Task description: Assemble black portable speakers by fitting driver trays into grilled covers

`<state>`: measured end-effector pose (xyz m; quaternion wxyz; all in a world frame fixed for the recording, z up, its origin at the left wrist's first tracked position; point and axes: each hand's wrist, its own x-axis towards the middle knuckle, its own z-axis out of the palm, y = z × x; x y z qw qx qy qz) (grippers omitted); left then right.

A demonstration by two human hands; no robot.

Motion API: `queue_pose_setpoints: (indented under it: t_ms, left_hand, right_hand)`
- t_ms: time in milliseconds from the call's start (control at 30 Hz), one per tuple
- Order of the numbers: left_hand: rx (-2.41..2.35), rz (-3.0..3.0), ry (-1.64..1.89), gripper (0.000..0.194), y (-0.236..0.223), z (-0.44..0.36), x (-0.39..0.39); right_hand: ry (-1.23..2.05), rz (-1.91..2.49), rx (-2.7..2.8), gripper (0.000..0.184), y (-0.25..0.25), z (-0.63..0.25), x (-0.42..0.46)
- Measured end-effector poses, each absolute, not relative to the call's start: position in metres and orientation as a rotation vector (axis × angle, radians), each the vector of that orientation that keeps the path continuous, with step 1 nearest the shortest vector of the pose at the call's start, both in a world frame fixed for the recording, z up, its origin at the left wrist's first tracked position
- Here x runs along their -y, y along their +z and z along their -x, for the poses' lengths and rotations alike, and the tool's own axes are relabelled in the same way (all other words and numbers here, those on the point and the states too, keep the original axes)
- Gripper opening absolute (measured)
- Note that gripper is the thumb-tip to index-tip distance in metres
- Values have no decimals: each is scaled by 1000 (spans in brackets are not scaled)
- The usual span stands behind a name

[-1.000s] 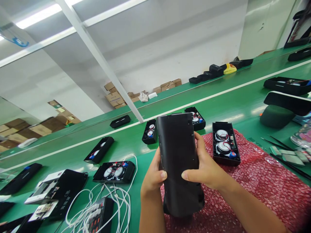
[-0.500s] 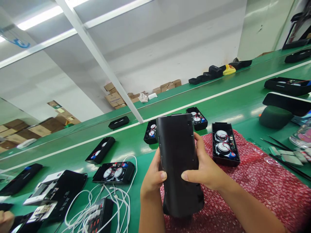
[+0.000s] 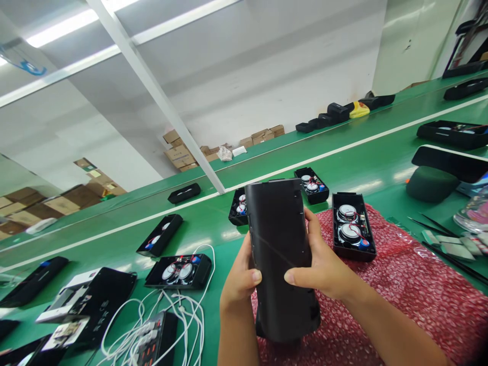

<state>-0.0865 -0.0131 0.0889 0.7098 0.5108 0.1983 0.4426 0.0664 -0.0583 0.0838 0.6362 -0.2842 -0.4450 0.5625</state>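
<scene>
Black and matte, the long speaker housing (image 3: 280, 254) stands almost upright between both hands, its smooth closed back turned to the camera, with small notches along its two long edges. Its lower end is over the red bubble wrap (image 3: 400, 290) at the near edge of the green conveyor belt (image 3: 366, 162). The left hand (image 3: 240, 279) grasps the left edge, with the thumb pressed on the back. The right hand (image 3: 324, 264) grasps the right edge in the same way, its fingers wrapped behind. One open speaker shell (image 3: 353, 226) with two round drivers lies on the bubble wrap just beside the right hand. Four more open shells lie on the belt. White cables (image 3: 168, 310) lie at the left.
</scene>
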Motion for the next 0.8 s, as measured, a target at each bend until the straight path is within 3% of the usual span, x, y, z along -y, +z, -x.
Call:
queue_pose_setpoints:
  t_ms: [333,567,667,800]
  left_hand:
    - [-451,-1178,980,83,85,91,7]
    - [-462,-1131,1069,74,84,83,8]
    - [-579,-1209,1133,88,84,78,13]
    - [-803,-1436,1181,99,84,71,34]
  right_hand:
    - [1321,592,1029,108,76,-73,46]
    - [1244,708,1173,96,84,-88,52]
    - [1067,906,1263,89,81,-88,59]
    - [1047,852,1223,105,76,-88,48]
